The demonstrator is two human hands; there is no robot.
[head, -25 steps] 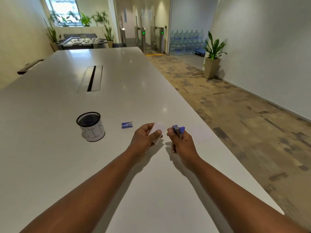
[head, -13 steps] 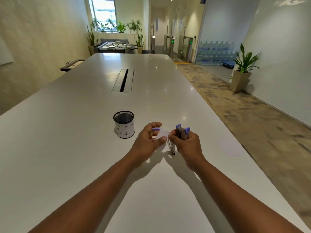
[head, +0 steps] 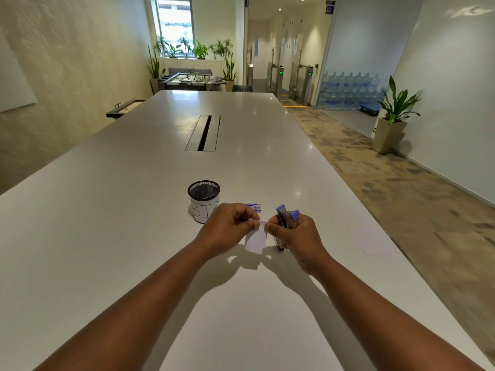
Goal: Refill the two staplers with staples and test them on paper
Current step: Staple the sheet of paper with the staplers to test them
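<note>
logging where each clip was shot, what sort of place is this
Most likely an office meeting and break area: a long white conference table with a cable slot, access turnstiles by the corridor, and a foosball table at the far end.

1. The mesh cup [head: 204, 200] and staple box [head: 254, 207] stood just beyond the hands, blocking a straight reach toward the table's [head: 107, 236] far edge.
2. A paper sheet [head: 371, 241] lay near the right edge.
3. Bare surface stretched toward the left edge.
</note>
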